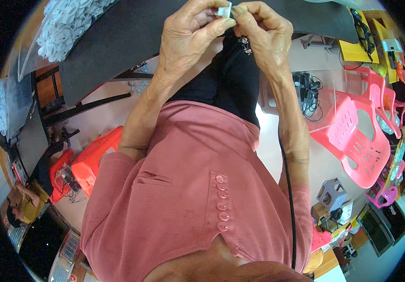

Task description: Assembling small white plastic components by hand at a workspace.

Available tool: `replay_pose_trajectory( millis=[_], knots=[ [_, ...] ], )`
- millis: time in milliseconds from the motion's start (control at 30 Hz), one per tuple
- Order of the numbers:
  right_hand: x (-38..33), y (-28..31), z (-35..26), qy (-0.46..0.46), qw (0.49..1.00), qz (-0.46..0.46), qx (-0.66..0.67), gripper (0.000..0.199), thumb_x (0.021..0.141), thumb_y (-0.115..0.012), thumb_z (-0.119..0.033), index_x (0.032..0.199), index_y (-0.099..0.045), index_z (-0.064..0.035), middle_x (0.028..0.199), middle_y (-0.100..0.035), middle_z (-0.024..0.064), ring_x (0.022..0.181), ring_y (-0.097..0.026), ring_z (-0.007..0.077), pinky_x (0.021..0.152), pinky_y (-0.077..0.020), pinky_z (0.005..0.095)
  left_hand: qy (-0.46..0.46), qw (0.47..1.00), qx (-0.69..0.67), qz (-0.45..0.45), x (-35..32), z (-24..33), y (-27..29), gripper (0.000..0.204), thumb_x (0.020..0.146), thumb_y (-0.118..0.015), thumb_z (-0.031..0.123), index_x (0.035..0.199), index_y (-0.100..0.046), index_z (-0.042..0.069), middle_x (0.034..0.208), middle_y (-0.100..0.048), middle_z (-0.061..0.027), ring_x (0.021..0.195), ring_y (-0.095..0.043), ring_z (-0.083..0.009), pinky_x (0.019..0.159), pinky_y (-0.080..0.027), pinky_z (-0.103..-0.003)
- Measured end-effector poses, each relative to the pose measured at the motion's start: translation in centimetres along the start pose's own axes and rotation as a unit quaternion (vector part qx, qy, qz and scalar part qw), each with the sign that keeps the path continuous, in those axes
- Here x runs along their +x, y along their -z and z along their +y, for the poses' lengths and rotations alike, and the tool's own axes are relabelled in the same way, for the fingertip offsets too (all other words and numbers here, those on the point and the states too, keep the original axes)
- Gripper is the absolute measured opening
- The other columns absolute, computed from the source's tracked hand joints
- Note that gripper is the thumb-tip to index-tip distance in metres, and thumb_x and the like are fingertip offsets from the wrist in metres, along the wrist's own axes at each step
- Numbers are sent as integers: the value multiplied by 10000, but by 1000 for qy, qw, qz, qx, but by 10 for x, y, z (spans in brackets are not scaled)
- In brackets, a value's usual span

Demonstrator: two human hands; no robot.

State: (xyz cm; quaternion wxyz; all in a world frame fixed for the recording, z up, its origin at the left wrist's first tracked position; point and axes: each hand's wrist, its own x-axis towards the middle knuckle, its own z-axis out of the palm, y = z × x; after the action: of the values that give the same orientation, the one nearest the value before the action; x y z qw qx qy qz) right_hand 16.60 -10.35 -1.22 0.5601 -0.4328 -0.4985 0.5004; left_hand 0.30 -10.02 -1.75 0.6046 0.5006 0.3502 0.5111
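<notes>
Both my hands meet at the top middle of the head view, over the near edge of a dark table. Between thumb and fingers, my left hand pinches a small white plastic part with a flat plate at one end. My right hand is closed, its thumb and fingertips against the right side of that part. Whether it grips something of its own is hidden by the fingers. At the far left of the table lies a heap of small whitish plastic pieces.
A clear plastic bin edge borders the heap. Right of me are a clear box with black cables, pink plastic chairs and a grey stool. To the left stands a red container. Another person is at the far left.
</notes>
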Motion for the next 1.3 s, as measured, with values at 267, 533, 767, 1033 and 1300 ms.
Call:
replay_pose_trajectory(
  millis=[267, 533, 767, 1033, 1300],
  knots=[
    [2, 1, 3, -3, 997, 5, 79, 158, 1003, -665, -151, 911, -680, -23, 755, -609, -34, 640, -503, 35, 585, -403, 197, -33, 999, 2, -11, 5, -10, 10, 301, 947, -673, -15, 1237, -592, 3, 1089, -674, -37, 992, -638, -93, 861, -535, -241],
    [1, -2, 6, 0, 999, 33, -7, 151, 1001, -663, -130, 902, -684, -18, 738, -601, -44, 623, -482, 22, 564, -376, 186, 31, 995, -94, 3, -2, 1, -5, 303, 949, -666, -22, 1240, -589, 14, 1065, -670, -32, 946, -630, -87, 801, -544, -242],
    [-1, -3, 5, 20, 999, 36, -3, 157, 1008, -651, -120, 906, -687, -7, 744, -609, -40, 635, -499, 25, 567, -389, 182, 11, 998, -66, 7, -2, -1, -9, 286, 949, -663, -30, 1221, -590, 14, 1051, -666, -36, 906, -636, -88, 775, -544, -232],
    [1, 8, 4, -46, 993, -16, 108, 194, 1011, -657, -179, 909, -675, -15, 747, -615, -11, 613, -507, 51, 576, -416, 213, 6, 998, -56, 15, -2, 0, -9, 279, 952, -667, -17, 1220, -590, 4, 1066, -676, -45, 955, -639, -93, 805, -540, -236],
    [-2, 5, 12, -22, 995, 13, 92, 170, 1009, -655, -161, 929, -675, -12, 749, -618, -3, 606, -510, 56, 567, -413, 212, -25, 1000, 0, 3, -1, -9, -3, 286, 959, -668, -9, 1233, -589, 3, 1070, -680, -38, 967, -634, -86, 825, -530, -230]
  ],
)
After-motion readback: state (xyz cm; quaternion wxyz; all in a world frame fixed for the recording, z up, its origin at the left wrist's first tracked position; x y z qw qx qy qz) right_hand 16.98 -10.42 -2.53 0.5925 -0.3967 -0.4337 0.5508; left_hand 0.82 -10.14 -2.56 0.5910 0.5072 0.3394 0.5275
